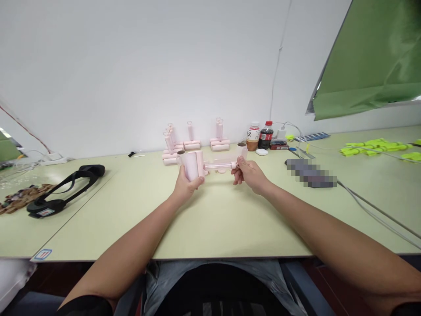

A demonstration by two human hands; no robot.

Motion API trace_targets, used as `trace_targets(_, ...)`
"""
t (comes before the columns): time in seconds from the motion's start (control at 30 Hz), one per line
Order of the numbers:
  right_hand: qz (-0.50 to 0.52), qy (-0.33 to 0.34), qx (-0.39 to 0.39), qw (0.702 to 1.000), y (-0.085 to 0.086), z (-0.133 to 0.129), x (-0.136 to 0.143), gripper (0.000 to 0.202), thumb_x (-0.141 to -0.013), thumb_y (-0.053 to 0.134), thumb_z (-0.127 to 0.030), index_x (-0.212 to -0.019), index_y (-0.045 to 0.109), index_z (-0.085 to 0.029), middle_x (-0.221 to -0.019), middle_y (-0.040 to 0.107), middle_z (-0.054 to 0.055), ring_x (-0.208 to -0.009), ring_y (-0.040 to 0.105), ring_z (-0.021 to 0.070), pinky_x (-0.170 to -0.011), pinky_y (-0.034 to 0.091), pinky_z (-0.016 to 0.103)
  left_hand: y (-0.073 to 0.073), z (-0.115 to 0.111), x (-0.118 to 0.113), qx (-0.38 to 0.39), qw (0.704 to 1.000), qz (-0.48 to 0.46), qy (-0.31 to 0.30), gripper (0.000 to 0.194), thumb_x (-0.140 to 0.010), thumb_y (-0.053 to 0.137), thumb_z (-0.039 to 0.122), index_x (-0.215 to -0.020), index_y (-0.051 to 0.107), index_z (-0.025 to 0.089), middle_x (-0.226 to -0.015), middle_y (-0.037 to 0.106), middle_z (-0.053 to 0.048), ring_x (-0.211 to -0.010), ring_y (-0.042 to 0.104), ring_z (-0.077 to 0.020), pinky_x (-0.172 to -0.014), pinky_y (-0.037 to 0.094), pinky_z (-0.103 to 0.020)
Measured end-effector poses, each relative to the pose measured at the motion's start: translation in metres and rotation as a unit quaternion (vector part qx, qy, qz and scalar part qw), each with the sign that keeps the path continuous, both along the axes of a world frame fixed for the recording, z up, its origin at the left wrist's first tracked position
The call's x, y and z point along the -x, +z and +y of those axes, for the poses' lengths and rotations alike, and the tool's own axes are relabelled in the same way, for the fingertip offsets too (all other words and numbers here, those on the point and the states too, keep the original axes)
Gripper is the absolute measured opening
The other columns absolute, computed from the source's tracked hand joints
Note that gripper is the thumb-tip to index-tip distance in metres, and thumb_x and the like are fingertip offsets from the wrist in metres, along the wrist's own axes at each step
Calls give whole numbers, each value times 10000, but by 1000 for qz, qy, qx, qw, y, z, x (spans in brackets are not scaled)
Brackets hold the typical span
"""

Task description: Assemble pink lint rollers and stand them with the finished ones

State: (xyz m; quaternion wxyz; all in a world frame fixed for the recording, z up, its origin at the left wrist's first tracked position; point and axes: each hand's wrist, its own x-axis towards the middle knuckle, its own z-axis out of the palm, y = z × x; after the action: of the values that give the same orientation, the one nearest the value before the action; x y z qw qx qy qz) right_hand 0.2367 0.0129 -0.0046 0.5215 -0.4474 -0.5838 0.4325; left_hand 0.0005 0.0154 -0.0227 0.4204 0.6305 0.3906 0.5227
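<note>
Low over the table, my left hand (pixel 187 186) is closed round the head of a pale pink lint roller (pixel 199 166). Its clear-and-pink handle (pixel 219 166) runs sideways to my right hand (pixel 248 173), whose thumb and fingers pinch the handle's end. A white roll with a brown core (pixel 241 150) shows just behind my right fingers; I cannot tell if they touch it. Another brown-cored roll end (pixel 180 154) shows at my left hand, partly hidden by it. Against the wall, several similar pink lint rollers (pixel 219 145) stand with their handles upright.
Right of the rollers stand a bottle of brown drink (pixel 253 137) and a red-capped cola bottle (pixel 265 136). A pixelated dark object (pixel 309 172), cables and neon-yellow bundles (pixel 375 147) lie further right. On the left are a black strap headset (pixel 66 188) and brown pieces (pixel 24 198).
</note>
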Motion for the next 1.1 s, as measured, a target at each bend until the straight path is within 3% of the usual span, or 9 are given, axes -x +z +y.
trace_targets(0.23,-8,10,-5,1000,-5,2,0,632,-737,495,-797,-692,554,-169,-581,616,25,-427,587,123,-431,468,239,-2,2,0,21,1000,5,14,549,-683,727,328,-1134,439,201,-1050,600,-70,-770,572,-155,-492,455,-223)
trace_targets(0.33,4,37,-29,999,-3,-2,1,572,-774,546,-726,-938,582,-180,-665,638,4,-474,605,123,-482,498,251,-4,4,0,42,999,-31,-3,510,-678,711,323,-1095,443,200,-941,591,-34,-672,559,-121,-467,451,-219)
trace_targets(0.4,14,68,-57,996,-2,-5,2,586,-789,599,-656,-1152,516,-204,-763,656,0,-521,625,127,-535,524,275,-4,5,0,76,995,-63,-14,508,-672,699,330,-1079,424,204,-833,578,-1,-577,552,-109,-430,437,-222)
trace_targets(0.5,21,115,-101,988,-3,-10,5,628,-795,660,-553,-1275,427,-221,-875,660,16,-586,649,138,-611,552,322,-4,4,-2,140,984,-94,-53,485,-685,672,364,-1057,401,209,-695,550,35,-471,537,-110,-359,383,-203)
trace_targets(0.73,-13,131,-139,981,-10,-11,14,423,-762,722,-455,-1069,602,-189,-804,679,34,-631,660,165,-634,573,359,-4,-2,-7,247,948,-102,-172,487,-749,632,524,-1053,492,169,-701,610,-26,-443,567,-130,-304,316,-184)
trace_targets(0.9,15,98,-145,985,3,-8,20,412,-718,751,-473,-983,635,-180,-830,698,47,-600,639,157,-616,573,361,5,-3,0,317,894,-186,-254,760,-812,316,778,-1195,533,158,-915,684,-131,-446,545,-120,-306,257,-193)
trace_targets(1.0,2,60,-163,985,18,-1,25,424,-718,743,-499,-959,642,-165,-745,685,43,-585,640,175,-592,561,356,11,-1,3,290,894,-231,-251,878,-787,188,835,-1245,526,167,-979,685,-150,-467,533,-123,-335,296,-213)
trace_targets(1.1,-52,8,-204,978,38,17,32,370,-753,704,-503,-879,635,-161,-649,641,24,-576,642,191,-554,532,328,9,2,1,274,905,-252,-205,838,-804,168,816,-1230,527,190,-956,677,-118,-481,539,-124,-371,356,-229)
